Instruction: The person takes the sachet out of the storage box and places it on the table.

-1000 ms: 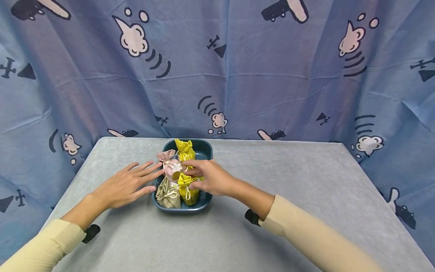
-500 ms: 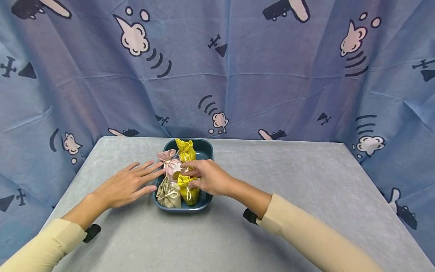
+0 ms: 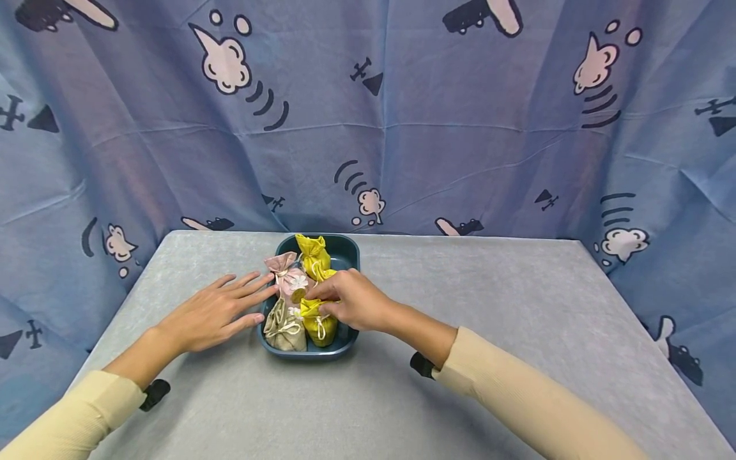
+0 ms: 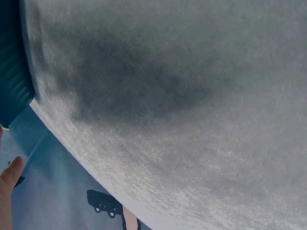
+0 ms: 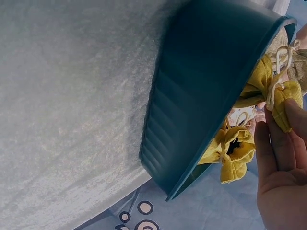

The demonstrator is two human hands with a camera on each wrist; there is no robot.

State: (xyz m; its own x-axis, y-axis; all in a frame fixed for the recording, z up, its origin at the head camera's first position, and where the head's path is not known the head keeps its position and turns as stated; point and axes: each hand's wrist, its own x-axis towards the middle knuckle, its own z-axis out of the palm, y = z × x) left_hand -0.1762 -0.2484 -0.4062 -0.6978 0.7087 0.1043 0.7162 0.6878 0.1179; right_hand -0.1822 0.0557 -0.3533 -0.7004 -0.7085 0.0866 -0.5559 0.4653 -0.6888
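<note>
A dark teal tray point(image 3: 347, 254) holds several small drawstring pouches. My right hand point(image 3: 362, 300) reaches in from the right and pinches the gathered top of the near yellow pouch point(image 3: 323, 332); the right wrist view shows thumb and fingers on this yellow pouch point(image 5: 259, 79), just below its cord. Behind it, a second yellow pouch point(image 3: 313, 254) leans at the tray's far side. A pink pouch point(image 3: 282, 263) with a white flower and a beige pouch point(image 3: 290, 340) lie along the left side. My left hand point(image 3: 215, 313), fingers spread, has its fingertips at the tray's left rim.
The tray stands on a grey cloth-covered table point(image 3: 489, 306), left of centre near its far edge. A blue printed curtain point(image 3: 460, 128) hangs behind and around the table. In the left wrist view, grey tabletop point(image 4: 192, 158) fills most of the picture.
My right fingers have come together on the near yellow pouch's top, uncovering more of the yellow fabric behind them. My left hand has stayed where it was.
</note>
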